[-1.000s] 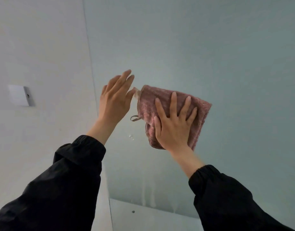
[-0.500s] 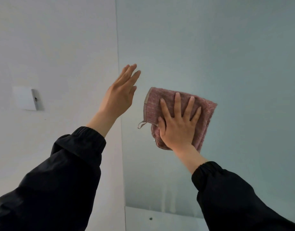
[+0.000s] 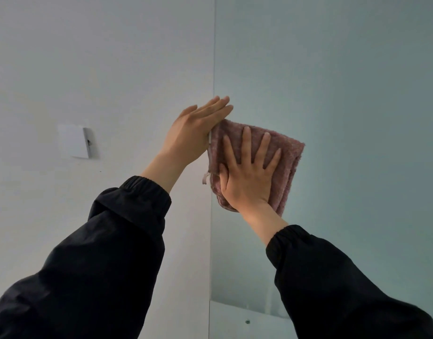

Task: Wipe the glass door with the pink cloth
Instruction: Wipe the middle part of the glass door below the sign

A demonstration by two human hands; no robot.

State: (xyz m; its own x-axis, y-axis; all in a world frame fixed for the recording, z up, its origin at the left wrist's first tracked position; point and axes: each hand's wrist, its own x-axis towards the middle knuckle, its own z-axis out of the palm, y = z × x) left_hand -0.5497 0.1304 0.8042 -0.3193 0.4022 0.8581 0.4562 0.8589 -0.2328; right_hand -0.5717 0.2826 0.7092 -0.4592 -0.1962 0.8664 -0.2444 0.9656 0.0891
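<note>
Pink cloth [image 3: 290,165] folded, flat against glass door [image 3: 357,113], at its left edge.
Right hand [image 3: 249,179] is spread and pressing palm-down with no grip, so the folds could slip. Left hand [image 3: 194,133], fingers straight and together, sits just beside the cloth; risk of a skin smear or overrun onto wall [image 3: 100,57].

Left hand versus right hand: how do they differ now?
The left hand has its fingers together; the right hand spreads them. The left hand sits bare at the left edge of the glass door; the right hand presses the pink cloth flat on the glass. Both are open, in black sleeves.
</note>
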